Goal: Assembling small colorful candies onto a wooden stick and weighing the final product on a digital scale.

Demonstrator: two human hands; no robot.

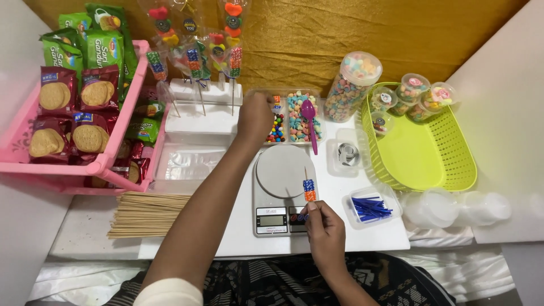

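While pinched at its lower end between the fingertips of the right hand (324, 222), skewer (307, 184) held upright at centre of the frame, over the white kitchen scale (281, 195), with blue and orange candies threaded near its top. Left hand (256, 116) stretched up and across to the clear candy tray (296, 117) above the scale, fingers curled together down into the compartment of round multicoloured chocolates; cannot tell whether anything is gripped there. Purple spoon (309, 122) lying across the tray's neighbouring compartment of pastel pieces.

Just right of the tray, tall clear jar (352, 86) full of pastel cereal rings, leaning against the lime-green basket (442, 156), with small filled cups standing at the basket's upper edge. Lower right of the scale, shallow clear box of blue twist ties (369, 208); further right, stack of empty clear cups (459, 207).

Upper centre-left, finished candy skewers (195, 65) in clear wrap, stuck upright in a white foam block (199, 105). Below that, pile of clear plastic bags (190, 164). Lower left, bundle of bare wooden sticks (148, 214) lying flat on the white bench (238, 241). Far left, pink rack (85, 164) loaded with red and green biscuit packets.
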